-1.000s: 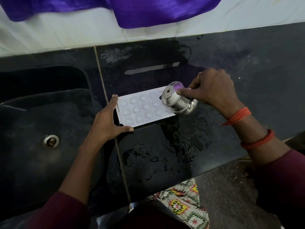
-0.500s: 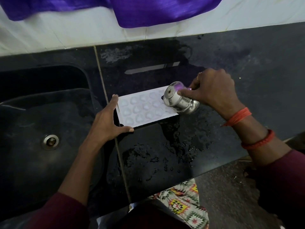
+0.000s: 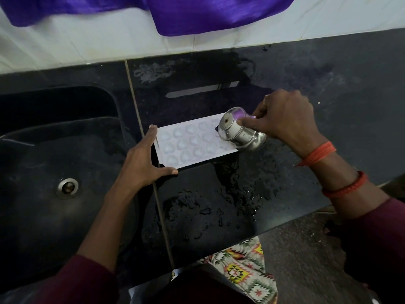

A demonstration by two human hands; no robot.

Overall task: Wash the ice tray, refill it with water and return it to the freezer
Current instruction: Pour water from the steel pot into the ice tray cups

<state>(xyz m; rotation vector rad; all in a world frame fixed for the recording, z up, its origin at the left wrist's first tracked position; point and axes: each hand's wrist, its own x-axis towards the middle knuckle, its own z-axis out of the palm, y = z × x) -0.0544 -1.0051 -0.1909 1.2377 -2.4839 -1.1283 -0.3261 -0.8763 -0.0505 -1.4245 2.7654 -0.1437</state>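
Observation:
A white ice tray [image 3: 190,144] with heart-shaped cells lies flat on the black counter [image 3: 219,194], just right of the sink. My left hand [image 3: 144,163] rests against the tray's left end, fingers spread, thumb at its near corner. My right hand [image 3: 285,121] grips a small steel cup [image 3: 238,132], tipped on its side with its mouth toward the left, over the tray's right end. Whether water is leaving the cup I cannot tell. The cup hides the tray's right cells.
A black sink [image 3: 43,150] with a steel drain [image 3: 67,187] lies to the left. Puddles [image 3: 230,194] cover the counter in front of the tray. A white tiled wall and purple cloth [image 3: 208,12] run along the back. A patterned cloth [image 3: 245,266] hangs below the counter edge.
The cup has shifted slightly to the right over the tray's end while staying tipped. My left hand and the tray have kept their place.

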